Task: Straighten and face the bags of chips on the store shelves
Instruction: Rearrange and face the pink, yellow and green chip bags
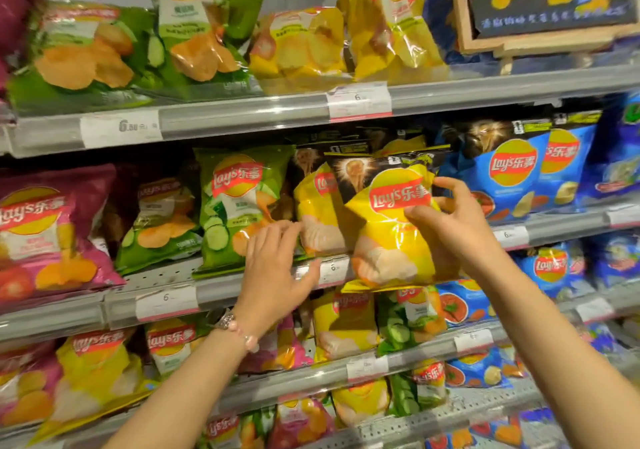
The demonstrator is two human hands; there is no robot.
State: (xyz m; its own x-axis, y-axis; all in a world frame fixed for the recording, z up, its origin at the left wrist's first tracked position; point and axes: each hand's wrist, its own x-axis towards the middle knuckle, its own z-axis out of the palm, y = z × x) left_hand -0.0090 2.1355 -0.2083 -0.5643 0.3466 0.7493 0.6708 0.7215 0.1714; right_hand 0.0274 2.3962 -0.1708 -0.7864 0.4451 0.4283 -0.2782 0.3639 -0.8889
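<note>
While gripped: one yellow bag (391, 226) (tilted).

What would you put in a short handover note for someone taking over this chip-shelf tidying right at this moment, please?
Right hand: grips the yellow bag, held slightly tilted at the front edge of the middle shelf, logo facing out.
Left hand: open, fingers resting against the second yellow bag just behind and left of the held one, beside the upright green bag.
Done: green and blue bags on this shelf stand facing out.
Left: seat the held bag upright; the maroon bag and a smaller green bag lean. Top-shelf bags lie slumped back, and the lower shelves look jumbled.
</note>
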